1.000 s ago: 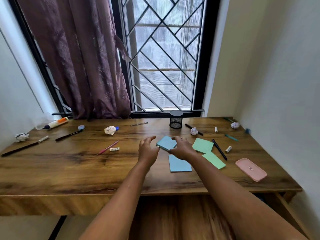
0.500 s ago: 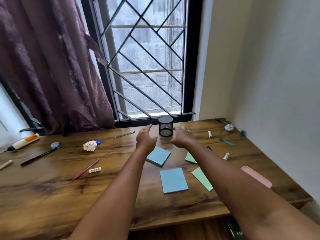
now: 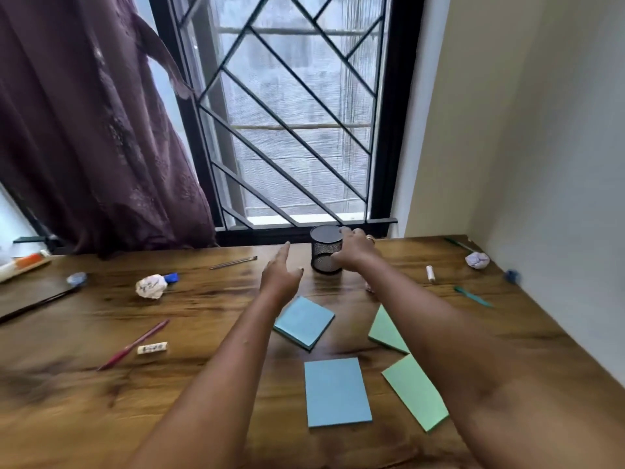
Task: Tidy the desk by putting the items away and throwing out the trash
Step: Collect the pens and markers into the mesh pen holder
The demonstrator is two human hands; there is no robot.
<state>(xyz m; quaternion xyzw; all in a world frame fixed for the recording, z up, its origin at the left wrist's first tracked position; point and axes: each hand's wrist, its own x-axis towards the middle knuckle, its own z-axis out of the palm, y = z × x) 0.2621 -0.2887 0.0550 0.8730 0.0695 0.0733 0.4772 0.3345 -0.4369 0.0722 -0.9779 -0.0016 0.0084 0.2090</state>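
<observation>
In the middle of the frame my right hand point(image 3: 355, 253) has its fingers curled around the right side of the black mesh cup point(image 3: 323, 255), which stands upright at the far edge of the desk point(image 3: 203, 333), under the window. My left hand point(image 3: 280, 277) hovers just left of the cup, fingers straight and loose, holding nothing. Lower in the frame, blue note pads point(image 3: 304, 321) and green note pads point(image 3: 416, 390) lie flat, and a crumpled paper ball point(image 3: 151, 286) sits at centre left.

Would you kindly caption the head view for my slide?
Right hand grasps black mesh cup; open left hand hovers beside it over wooden desk.
</observation>
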